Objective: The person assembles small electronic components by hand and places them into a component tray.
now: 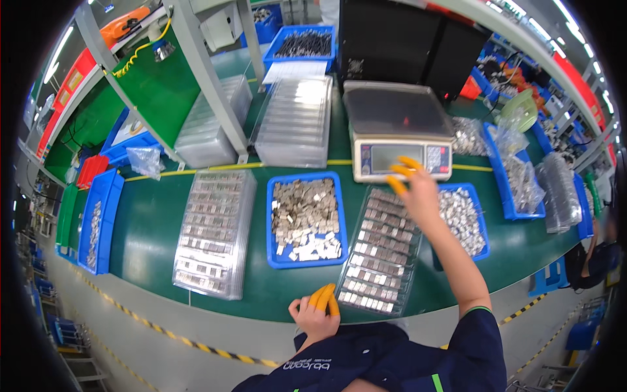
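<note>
My left hand (316, 316), with orange finger covers, is at the table's front edge. Its covered fingertips are pinched together, and whatever they may hold cannot be made out. My right hand (418, 188), also in orange covers, reaches over the far end of a clear plastic tray (379, 256), in front of the weighing scale (390, 160). Its fingers are spread and nothing shows between them. Rows of small metal pieces fill the tray. Left of it, a blue bin (273, 262) contains loose flat metal pieces (305, 208). Another blue bin (484, 242) of small silvery parts lies right of my forearm.
A stack of filled clear trays (214, 234) stands left of the middle bin. Behind are stacked clear trays (294, 124) and a grey post (212, 78). A narrow blue bin (101, 219) sits at far left; a blue bin with bagged parts (506, 186) is at right.
</note>
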A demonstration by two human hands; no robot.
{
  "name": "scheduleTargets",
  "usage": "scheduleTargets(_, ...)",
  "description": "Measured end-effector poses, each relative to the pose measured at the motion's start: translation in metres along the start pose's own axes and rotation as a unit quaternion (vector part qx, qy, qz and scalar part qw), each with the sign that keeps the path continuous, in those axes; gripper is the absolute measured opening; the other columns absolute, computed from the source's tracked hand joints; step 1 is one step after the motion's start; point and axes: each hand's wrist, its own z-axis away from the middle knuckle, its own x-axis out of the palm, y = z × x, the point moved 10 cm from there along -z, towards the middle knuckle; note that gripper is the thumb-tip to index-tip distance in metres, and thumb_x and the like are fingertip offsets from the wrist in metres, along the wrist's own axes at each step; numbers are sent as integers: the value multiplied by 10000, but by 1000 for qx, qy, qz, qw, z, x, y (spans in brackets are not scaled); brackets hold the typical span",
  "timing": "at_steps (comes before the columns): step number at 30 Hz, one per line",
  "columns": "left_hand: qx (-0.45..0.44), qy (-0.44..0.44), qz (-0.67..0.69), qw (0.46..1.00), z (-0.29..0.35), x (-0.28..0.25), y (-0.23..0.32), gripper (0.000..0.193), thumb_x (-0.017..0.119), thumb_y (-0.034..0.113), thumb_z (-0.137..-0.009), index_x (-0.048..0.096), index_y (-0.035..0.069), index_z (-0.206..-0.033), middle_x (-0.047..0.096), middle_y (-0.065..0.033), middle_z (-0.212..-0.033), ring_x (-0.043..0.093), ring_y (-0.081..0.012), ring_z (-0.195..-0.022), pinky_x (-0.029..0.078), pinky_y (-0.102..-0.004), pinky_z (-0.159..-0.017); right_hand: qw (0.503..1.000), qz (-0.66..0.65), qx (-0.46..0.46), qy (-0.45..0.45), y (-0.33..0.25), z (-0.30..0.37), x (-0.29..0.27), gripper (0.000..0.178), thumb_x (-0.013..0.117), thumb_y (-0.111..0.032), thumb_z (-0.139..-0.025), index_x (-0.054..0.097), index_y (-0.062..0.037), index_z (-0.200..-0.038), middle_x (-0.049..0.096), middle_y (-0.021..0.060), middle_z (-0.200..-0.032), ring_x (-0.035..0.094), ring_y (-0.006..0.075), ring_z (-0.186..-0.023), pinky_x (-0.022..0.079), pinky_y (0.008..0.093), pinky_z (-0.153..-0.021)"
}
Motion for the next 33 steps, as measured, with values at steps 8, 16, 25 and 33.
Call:
scheduleTargets(8,4,25,16,1000,9,-15,-2,218,631,108,-687,666,144,-899,642,46,-849,537,-130,-696,342,-348,-770,978,-2,-195,-76,-111,-67,121,506,627,-368,-803,523,-52,-1184,403,174,-1320,398,344,-1179,356,407,-982)
scheduleTargets(16,24,38,38,998,13,-10,-1,238,625,123,-660,682,165,-888,639,55,-804,547,-121,-702,345,-345,-769,984,-37,-111,-133,-93,-88,153,200,627,-154,-759,664,-52,-928,621,106,-926,583,281,-894,463,368,-792)
scheduleTargets(25,35,39,31,998,12,-10,0,216,617,108,-688,685,141,-890,635,36,-774,539,-131,-677,346,-346,-763,958,80,-270,-62,-129,-89,138,145,581,-41,-701,622,-36,-840,585,112,-870,558,266,-913,446,350,-806)
scheduleTargets(33,35,35,27,998,10,-10,8,193,622,103,-709,684,127,-891,623,13,-745,539,-156,-681,342,-352,-771,942,99,-287,146,-146,-92,76,139,585,-87,-700,597,-38,-829,556,81,-845,502,242,-896,388,330,-814)
